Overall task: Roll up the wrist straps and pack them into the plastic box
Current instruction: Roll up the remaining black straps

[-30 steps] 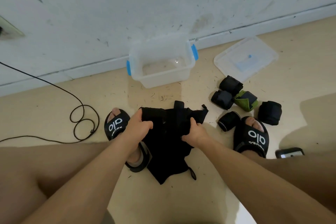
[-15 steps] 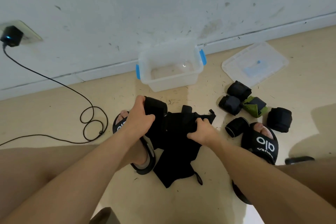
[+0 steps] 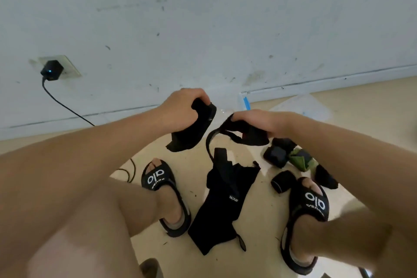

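Note:
My left hand [image 3: 180,109] is raised in front of the wall and grips a black wrist strap [image 3: 190,133] that hangs down from it. My right hand [image 3: 261,121] grips another black wrist strap [image 3: 247,135], whose loop trails down toward a pile of flat black straps [image 3: 223,201] on the floor between my feet. The clear plastic box [image 3: 242,102] with blue clips is mostly hidden behind my hands. Several rolled straps [image 3: 276,156], one of them green [image 3: 300,160], lie on the floor to the right.
The box's clear lid [image 3: 304,108] lies on the floor at the right, near the wall. A black charger [image 3: 51,71] sits in a wall socket at left, its cable [image 3: 67,106] running down to the floor. My feet wear black sandals [image 3: 158,179].
Both hands rose from the floor pile, each lifting a black strap. The view tilted up, so the box now sits behind my hands.

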A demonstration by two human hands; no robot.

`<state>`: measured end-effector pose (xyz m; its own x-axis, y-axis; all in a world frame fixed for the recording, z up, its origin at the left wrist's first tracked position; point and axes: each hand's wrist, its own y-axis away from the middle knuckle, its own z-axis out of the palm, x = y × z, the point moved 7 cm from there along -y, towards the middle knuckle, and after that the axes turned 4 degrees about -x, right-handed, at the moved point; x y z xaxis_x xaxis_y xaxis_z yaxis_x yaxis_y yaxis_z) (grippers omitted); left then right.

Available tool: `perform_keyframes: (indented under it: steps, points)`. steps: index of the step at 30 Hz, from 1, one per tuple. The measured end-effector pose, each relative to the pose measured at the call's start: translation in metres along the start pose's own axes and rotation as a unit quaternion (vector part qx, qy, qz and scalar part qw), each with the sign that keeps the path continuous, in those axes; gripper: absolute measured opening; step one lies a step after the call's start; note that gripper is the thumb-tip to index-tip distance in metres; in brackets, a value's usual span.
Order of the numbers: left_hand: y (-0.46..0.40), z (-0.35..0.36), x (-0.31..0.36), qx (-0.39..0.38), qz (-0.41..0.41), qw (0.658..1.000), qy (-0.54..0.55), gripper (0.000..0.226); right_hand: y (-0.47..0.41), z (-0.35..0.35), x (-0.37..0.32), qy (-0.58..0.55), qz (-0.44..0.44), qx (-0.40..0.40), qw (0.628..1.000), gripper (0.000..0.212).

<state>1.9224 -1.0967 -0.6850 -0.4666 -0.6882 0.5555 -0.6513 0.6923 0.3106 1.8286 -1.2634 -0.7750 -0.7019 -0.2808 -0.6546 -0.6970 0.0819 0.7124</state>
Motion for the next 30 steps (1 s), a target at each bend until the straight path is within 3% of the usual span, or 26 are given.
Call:
perform_keyframes:
  steps: [5,9,12,15,18,24,30]
  points:
    - [0.000,-0.008,0.007,0.007,0.032,0.999,0.018,0.033,0.049,-0.007,-0.032,-0.063,0.021,-0.054,0.996,0.040]
    - [-0.007,0.000,0.021,-0.045,0.059,0.997,0.021,0.039,0.066,-0.005,-0.027,-0.079,0.030,-0.072,0.994,0.042]
    - [-0.006,0.007,0.026,-0.109,0.040,0.990,0.082,0.046,0.073,-0.006,-0.018,-0.096,0.041,-0.079,0.991,0.038]
    - [-0.003,0.015,0.030,-0.146,0.051,0.985,0.074,0.035,0.075,-0.011,-0.024,-0.092,0.025,-0.088,0.992,0.035]
    - [-0.007,0.015,0.033,-0.134,0.082,0.986,0.056,0.021,0.074,-0.014,-0.032,-0.080,0.012,-0.091,0.993,0.032]
    - [-0.018,0.004,0.030,-0.087,0.080,0.991,0.068,0.016,0.064,-0.019,-0.045,-0.112,-0.045,-0.114,0.986,0.025]
    - [-0.029,-0.011,0.022,-0.024,0.074,0.996,0.041,0.012,0.060,-0.020,-0.049,-0.101,-0.060,-0.191,0.975,0.049]
